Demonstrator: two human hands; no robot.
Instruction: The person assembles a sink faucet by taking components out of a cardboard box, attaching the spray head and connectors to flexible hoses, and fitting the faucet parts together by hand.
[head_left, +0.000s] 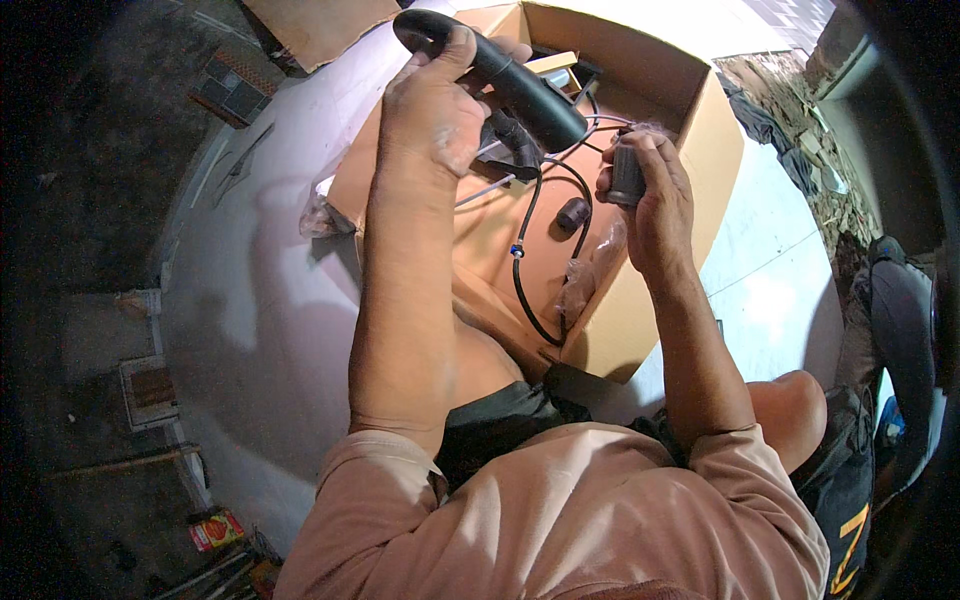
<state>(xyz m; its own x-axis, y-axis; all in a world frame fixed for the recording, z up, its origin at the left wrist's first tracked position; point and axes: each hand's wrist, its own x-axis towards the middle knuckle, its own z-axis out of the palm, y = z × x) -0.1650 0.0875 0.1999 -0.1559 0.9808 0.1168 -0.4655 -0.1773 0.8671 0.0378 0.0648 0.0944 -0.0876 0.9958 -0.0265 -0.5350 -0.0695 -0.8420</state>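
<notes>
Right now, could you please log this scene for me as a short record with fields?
left hand: grips curved black plastic handle
right hand: holds small dark grey cylinder
below hands: open brown cardboard box
in box: thin black cable, clear plastic bag
surface: pale grey floor

Black handle [520,85], black cable [525,290], tan cardboard box [720,150], peach shirt [560,510].

An open brown cardboard box [700,130] lies on the pale floor under both hands, crumpled clear plastic bags [590,275] inside it and at its left edge, a small red-and-yellow packet [216,530] far lower left.
</notes>
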